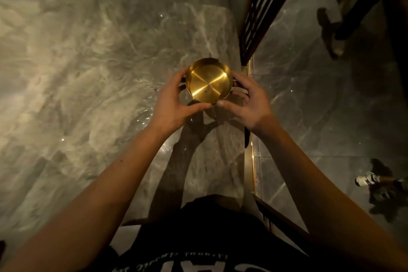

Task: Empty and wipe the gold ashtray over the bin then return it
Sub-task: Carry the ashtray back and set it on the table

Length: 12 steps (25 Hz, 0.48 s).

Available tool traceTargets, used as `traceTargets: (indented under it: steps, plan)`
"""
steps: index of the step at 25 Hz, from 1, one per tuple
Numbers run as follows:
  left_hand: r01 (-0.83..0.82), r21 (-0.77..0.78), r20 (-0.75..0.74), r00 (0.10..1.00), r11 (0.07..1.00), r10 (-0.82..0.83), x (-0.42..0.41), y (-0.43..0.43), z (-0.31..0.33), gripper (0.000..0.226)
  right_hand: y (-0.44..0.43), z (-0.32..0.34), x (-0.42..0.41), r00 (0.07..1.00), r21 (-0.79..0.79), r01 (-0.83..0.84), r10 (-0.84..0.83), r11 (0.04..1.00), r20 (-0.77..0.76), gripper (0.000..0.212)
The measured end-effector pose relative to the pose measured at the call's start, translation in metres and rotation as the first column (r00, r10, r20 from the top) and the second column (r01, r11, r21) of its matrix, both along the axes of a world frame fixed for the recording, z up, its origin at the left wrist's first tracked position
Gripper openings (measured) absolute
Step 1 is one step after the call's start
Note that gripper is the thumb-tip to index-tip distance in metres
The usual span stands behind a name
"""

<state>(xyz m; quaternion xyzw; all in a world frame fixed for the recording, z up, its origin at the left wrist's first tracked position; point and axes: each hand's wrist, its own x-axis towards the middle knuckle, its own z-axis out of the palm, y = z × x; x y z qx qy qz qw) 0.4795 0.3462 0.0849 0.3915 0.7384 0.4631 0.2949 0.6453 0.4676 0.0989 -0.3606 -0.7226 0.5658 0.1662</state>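
Observation:
A round gold ashtray (208,80) with notches in its rim is held between both hands above a grey marble tabletop (88,73), near the table's right edge. My left hand (174,104) grips its left side, thumb under the near rim. My right hand (247,101) grips its right side, thumb at the near rim. The ashtray's inside faces up and looks shiny, with a tiny dark speck near the centre. Its shadow and my arms' shadows fall on the table below. No bin and no cloth are in view.
A dark slatted wooden partition (262,6) stands right of the table. Beyond it is marble floor (320,117) where another person's feet (331,28) walk at top right. A small bottle-like object (366,179) lies on the floor at right. A gold strip (250,161) runs along the table's right side.

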Motion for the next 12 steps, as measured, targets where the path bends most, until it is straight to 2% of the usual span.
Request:
traceTargets:
  steps: [6, 9, 12]
  plan:
    - [-0.087, 0.039, -0.103, 0.991, 0.995, 0.091, -0.010, -0.031, 0.018, 0.095, -0.016, 0.017, -0.022, 0.990, 0.104, -0.136, 0.133, 0.985, 0.037, 0.075]
    - [-0.125, 0.037, -0.097, 0.987, 0.992, 0.128, -0.011, -0.040, 0.025, 0.096, -0.018, 0.023, -0.029, 0.981, 0.197, -0.189, 0.177, 0.962, 0.078, 0.076]
    - [-0.134, 0.050, -0.064, 0.988, 0.990, 0.137, -0.023, -0.051, 0.029, 0.093, -0.029, 0.026, -0.041, 0.982, 0.219, -0.186, 0.176, 0.958, 0.067, 0.076]
